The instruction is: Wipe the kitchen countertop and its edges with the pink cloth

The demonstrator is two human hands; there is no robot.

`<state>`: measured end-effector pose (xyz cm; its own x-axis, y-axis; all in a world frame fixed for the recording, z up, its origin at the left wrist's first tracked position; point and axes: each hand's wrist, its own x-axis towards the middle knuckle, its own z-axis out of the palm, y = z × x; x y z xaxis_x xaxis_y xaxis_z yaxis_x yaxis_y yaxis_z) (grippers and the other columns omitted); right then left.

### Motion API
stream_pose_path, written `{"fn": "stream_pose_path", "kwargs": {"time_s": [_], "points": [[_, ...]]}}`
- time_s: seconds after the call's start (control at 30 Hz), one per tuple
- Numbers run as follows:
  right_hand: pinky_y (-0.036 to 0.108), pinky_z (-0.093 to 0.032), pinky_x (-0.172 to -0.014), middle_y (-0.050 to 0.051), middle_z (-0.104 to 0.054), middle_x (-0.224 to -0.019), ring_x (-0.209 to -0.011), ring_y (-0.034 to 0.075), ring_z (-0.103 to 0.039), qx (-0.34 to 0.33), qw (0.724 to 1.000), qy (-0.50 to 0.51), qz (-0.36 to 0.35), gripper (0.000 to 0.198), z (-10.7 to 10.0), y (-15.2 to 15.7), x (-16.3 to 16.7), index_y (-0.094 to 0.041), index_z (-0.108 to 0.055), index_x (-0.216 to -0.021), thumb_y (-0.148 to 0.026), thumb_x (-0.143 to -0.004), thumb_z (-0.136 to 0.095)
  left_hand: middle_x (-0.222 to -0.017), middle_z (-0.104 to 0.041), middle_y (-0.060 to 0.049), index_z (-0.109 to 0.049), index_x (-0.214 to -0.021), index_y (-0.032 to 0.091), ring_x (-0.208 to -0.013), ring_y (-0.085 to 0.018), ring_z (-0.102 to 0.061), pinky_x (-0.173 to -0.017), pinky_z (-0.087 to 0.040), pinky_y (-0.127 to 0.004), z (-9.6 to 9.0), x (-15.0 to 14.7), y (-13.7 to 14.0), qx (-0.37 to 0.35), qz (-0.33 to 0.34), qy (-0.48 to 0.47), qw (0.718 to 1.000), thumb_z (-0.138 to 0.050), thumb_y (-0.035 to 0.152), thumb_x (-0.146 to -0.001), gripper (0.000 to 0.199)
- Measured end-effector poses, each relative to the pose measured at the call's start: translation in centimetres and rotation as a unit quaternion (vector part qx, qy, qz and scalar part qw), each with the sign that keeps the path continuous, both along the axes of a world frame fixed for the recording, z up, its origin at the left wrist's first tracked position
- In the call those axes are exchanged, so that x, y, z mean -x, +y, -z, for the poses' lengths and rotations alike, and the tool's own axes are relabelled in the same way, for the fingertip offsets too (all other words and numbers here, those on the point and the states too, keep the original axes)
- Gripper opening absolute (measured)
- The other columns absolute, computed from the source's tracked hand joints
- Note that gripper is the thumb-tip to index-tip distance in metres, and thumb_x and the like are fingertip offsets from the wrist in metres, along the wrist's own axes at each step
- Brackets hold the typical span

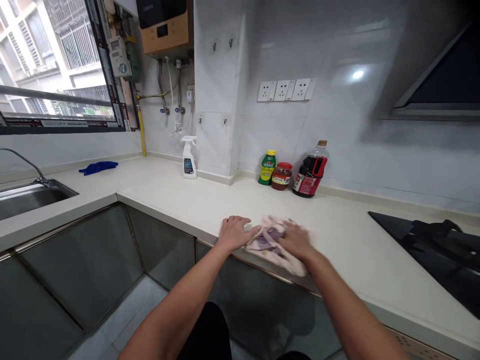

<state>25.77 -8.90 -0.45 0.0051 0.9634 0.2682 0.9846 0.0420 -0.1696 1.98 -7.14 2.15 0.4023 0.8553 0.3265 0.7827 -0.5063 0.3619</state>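
Note:
A pale pink cloth [279,257] with a purple patch lies bunched on the white countertop [168,195], and part of it hangs over the front edge. My right hand [296,240] is on the cloth, pressing it against the counter; both are smeared by motion. Just left of the cloth, my left hand [234,233] rests on the counter by the front edge. Its fingers lie stretched out and its thumb points toward the cloth, whose edge it may touch. Nothing is held in that hand.
Against the back wall stand a green bottle [267,167], a red-lidded jar [282,176] and a large dark sauce bottle [311,170]. A white spray bottle [189,157] is farther left. Blue gloves [98,168] lie near the sink [37,195]. A black cooktop [431,250] is at right.

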Motion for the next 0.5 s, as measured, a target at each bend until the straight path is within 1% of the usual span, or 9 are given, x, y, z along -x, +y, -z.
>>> {"fn": "stream_pose_path", "kwargs": {"time_s": [0.03, 0.1, 0.13, 0.2, 0.3, 0.37, 0.43, 0.5], "points": [[0.060, -0.025, -0.114, 0.009, -0.043, -0.151, -0.143, 0.036, -0.029, 0.002, 0.999, -0.001, -0.035, 0.056, 0.0, 0.5, 2.3, -0.028, -0.048, -0.145, -0.051, -0.094, -0.042, -0.136, -0.063, -0.002, -0.063, -0.128, 0.030, -0.131, -0.027, -0.047, -0.108, -0.035, -0.044, 0.0, 0.0, 0.1, -0.001, -0.005, -0.007, 1.000, -0.031, 0.072, -0.093, 0.063], [0.057, -0.023, -0.115, 0.008, -0.041, -0.153, -0.143, 0.034, -0.029, 0.004, 0.996, -0.001, -0.089, 0.055, -0.2, 1.1, 5.7, -0.027, -0.046, -0.146, -0.047, -0.095, -0.042, -0.135, -0.064, -0.001, -0.063, -0.127, 0.032, -0.130, -0.025, -0.049, -0.108, -0.036, -0.042, -0.1, 0.1, 0.2, -0.002, -0.017, -0.022, 1.000, -0.030, 0.069, -0.095, 0.059], [0.055, -0.023, -0.116, 0.009, -0.040, -0.153, -0.143, 0.032, -0.028, 0.002, 0.994, -0.001, -0.109, 0.054, -0.4, 1.0, 6.7, -0.026, -0.044, -0.147, -0.044, -0.096, -0.041, -0.134, -0.064, 0.000, -0.063, -0.127, 0.032, -0.129, -0.024, -0.050, -0.108, -0.037, -0.041, -0.2, 0.1, 0.2, -0.004, -0.021, -0.028, 0.999, -0.031, 0.068, -0.095, 0.057], [0.050, -0.022, -0.117, 0.009, -0.042, -0.151, -0.143, 0.028, -0.029, -0.006, 0.990, -0.001, -0.138, 0.052, -0.7, 0.5, 7.1, -0.023, -0.043, -0.147, -0.039, -0.098, -0.038, -0.133, -0.065, 0.001, -0.065, -0.125, 0.034, -0.128, -0.023, -0.051, -0.108, -0.037, -0.039, -0.2, 0.2, 0.1, -0.008, -0.020, -0.026, 0.999, -0.031, 0.066, -0.096, 0.055], [0.044, -0.023, -0.118, 0.007, -0.047, -0.146, -0.142, 0.023, -0.030, -0.021, 0.988, -0.006, -0.153, 0.045, -1.0, -1.3, 4.9, -0.022, -0.052, -0.139, -0.033, -0.097, -0.038, -0.131, -0.066, 0.000, -0.069, -0.120, 0.035, -0.129, -0.022, -0.051, -0.108, -0.037, -0.038, -0.2, 0.3, 0.0, -0.015, -0.011, -0.008, 1.000, -0.033, 0.065, -0.096, 0.052], [0.046, -0.027, -0.116, 0.009, -0.047, -0.145, -0.142, 0.025, -0.030, -0.030, 0.990, -0.010, -0.140, 0.042, -0.8, -2.7, 2.3, -0.023, -0.058, -0.131, -0.033, -0.096, -0.038, -0.133, -0.064, -0.003, -0.069, -0.119, 0.033, -0.131, -0.023, -0.050, -0.109, -0.037, -0.040, -0.1, 0.5, 0.0, -0.019, -0.010, 0.009, 1.000, -0.038, 0.065, -0.095, 0.051], [0.052, -0.031, -0.113, 0.011, -0.043, -0.148, -0.142, 0.029, -0.030, -0.044, 0.994, -0.017, -0.103, 0.043, -0.1, -4.1, -0.9, -0.024, -0.061, -0.128, -0.038, -0.097, -0.036, -0.135, -0.062, -0.005, -0.070, -0.119, 0.031, -0.132, -0.024, -0.048, -0.109, -0.037, -0.041, 0.2, 0.5, 0.1, -0.026, -0.007, 0.027, 0.999, -0.044, 0.066, -0.092, 0.051], [0.058, -0.033, -0.110, 0.012, -0.038, -0.152, -0.141, 0.033, -0.031, -0.064, 0.996, -0.039, -0.049, 0.046, 0.8, -5.1, -4.3, -0.026, -0.061, -0.129, -0.043, -0.097, -0.032, -0.136, -0.061, -0.007, -0.069, -0.119, 0.030, -0.133, -0.025, -0.047, -0.110, -0.037, -0.043, 0.5, 0.5, 0.3, -0.032, -0.001, 0.035, 0.999, -0.049, 0.066, -0.090, 0.051]]}}
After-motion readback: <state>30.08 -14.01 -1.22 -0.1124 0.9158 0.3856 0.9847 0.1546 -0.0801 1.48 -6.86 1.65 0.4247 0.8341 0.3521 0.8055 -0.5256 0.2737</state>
